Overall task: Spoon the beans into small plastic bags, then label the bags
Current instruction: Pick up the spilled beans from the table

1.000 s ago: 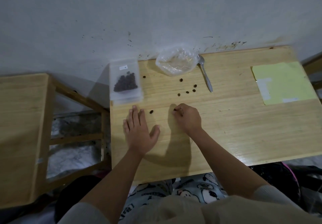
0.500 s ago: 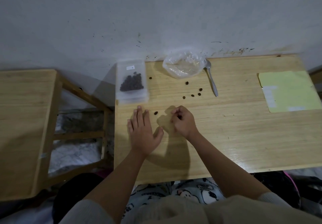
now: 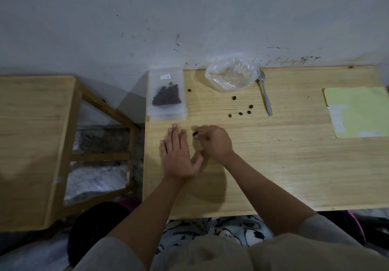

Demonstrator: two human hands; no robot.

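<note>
- A stray bean (image 3: 195, 133) sat at the fingertips of the right hand (image 3: 213, 142), near the front-left part of the wooden table (image 3: 273, 165); the curled fingers appeared to pinch it, though blur left the contact a little uncertain.
- The left hand (image 3: 179, 157) lay flat on the table just beside it, fingers straight and spread, holding nothing.
- More loose beans (image 3: 240, 113) lay scattered farther back, between the hands and the crumpled clear bag (image 3: 232, 74), with one more bean (image 3: 189, 90) just right of the filled bag.
- The filled bag (image 3: 166, 96) rested on a stack of small bags at the table's back-left corner, with a dark heap of beans inside and a small white label (image 3: 165, 77) near its top.
- The spoon (image 3: 265, 95) lay untouched beside the crumpled bag, handle pointing toward the person.
- A yellow sheet (image 3: 357, 112), probably the label stock, lay at the right edge, well apart from the hands.
- The step in hand looked like gathering spilled beans. It would go best if each bean were pinched firmly, since round beans roll, and then collected in the flat left palm rather than carried one at a time.
- The beans nearest the table edge deserved attention first, as a nudge could send them to the floor.
- A low wooden stool (image 3: 35, 140) stood to the left of the table.
</note>
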